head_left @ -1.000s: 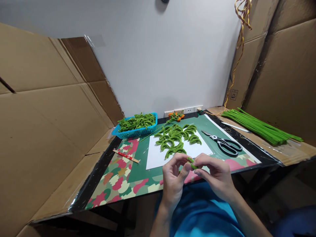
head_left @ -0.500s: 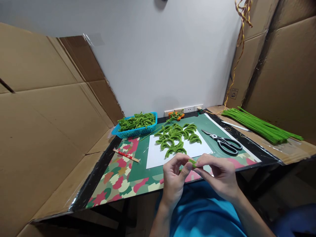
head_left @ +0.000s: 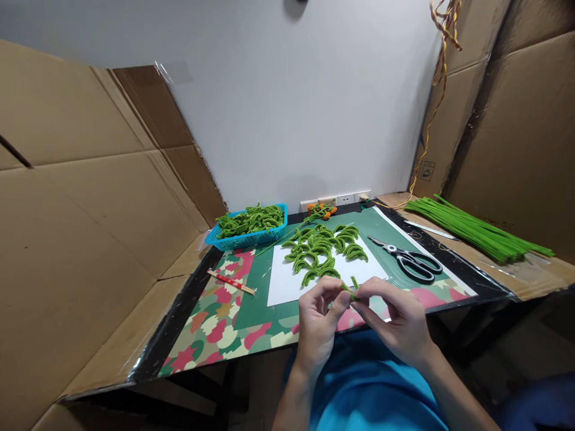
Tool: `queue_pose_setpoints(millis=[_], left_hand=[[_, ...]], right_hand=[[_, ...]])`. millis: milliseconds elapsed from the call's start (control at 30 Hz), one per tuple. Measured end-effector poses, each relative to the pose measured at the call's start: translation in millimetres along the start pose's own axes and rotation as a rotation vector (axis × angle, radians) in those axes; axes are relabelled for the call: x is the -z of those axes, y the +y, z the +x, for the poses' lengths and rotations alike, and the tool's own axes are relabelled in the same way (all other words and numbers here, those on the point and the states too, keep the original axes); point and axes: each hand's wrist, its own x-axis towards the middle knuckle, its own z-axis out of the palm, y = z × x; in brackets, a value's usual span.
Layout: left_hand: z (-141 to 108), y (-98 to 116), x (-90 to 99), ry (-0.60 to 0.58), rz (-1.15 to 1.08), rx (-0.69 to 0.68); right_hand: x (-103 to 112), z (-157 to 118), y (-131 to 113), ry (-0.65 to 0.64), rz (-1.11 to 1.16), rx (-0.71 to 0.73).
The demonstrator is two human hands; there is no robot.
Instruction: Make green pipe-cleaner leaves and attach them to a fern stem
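Between my fingertips is a short green pipe cleaner (head_left: 354, 281), with one end sticking up. My left hand (head_left: 320, 311) pinches it from the left, thumb against forefinger. From the other side my right hand (head_left: 395, 314) pinches it too, so the two hands almost meet over the table's front edge. Just beyond them, several curved green pipe cleaner pieces (head_left: 317, 248) lie in clusters on a white sheet of paper (head_left: 279, 287). The fingers cover part of the held piece.
Scissors (head_left: 406, 258) lie right of the paper on a green mat (head_left: 251, 308). A blue basket (head_left: 251, 239) of bent green pieces stands back left, near orange flowers (head_left: 326, 211). Long green pipe cleaners (head_left: 476, 230) lie far right; wrapped chopsticks (head_left: 231, 281) lie left. Cardboard walls (head_left: 90, 209) flank the table.
The green piece between my fingertips has shifted, and one end now points upward. Both hands stay nearly in place, still pinching.
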Motion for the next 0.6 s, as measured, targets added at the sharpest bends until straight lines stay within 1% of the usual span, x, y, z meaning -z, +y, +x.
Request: queue_pose_setpoints(millis=[300,467,600], left_hand=[[0.5,-1.6,-2.4,0.035,0.015,0.063],[0.6,-0.1,-2.1,0.006,0.026,0.102],[1.3,1.3,-2.8,0.007,0.035,0.113]], right_hand=[[-0.9,-1.1,6.8,-0.069,-0.187,0.078],[0.5,-0.7,7.8,-0.073,-0.197,0.131],[2.2,-2.1,10.0,-0.113,-0.198,0.103]])
